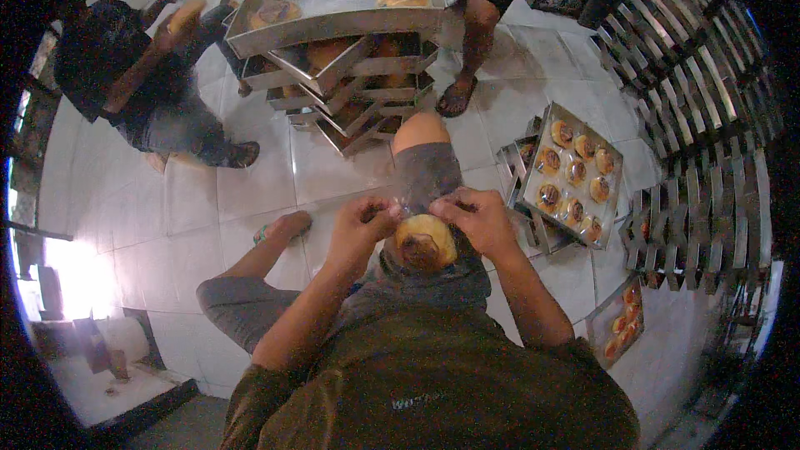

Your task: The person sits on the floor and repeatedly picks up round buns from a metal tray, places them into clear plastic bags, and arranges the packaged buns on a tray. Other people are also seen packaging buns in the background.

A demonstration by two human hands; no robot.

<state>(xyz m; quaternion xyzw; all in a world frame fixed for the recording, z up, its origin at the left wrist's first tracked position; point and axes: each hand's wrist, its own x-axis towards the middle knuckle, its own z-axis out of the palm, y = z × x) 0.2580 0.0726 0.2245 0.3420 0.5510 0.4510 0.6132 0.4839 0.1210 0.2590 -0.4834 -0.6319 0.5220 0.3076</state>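
Observation:
A round golden bun (426,244) with a brown patch on top hangs over my lap, in what looks like a clear plastic bag (407,205). My left hand (369,222) pinches the bag at the bun's upper left. At the upper right, the fingertips of my right hand (478,217) are closed on the bag's other side. The film itself is hard to make out between my hands. My grey shorts (431,169) and one bent knee lie just beyond the bun.
A crisscrossed stack of metal trays (350,84) stands ahead, its top tray (337,19) holding wrapped buns. Another tray of buns (559,237) tops a lower stack at right. Further right are slatted tray piles (700,225). A person (144,69) at left holds a bun; another person's leg (478,44) is ahead.

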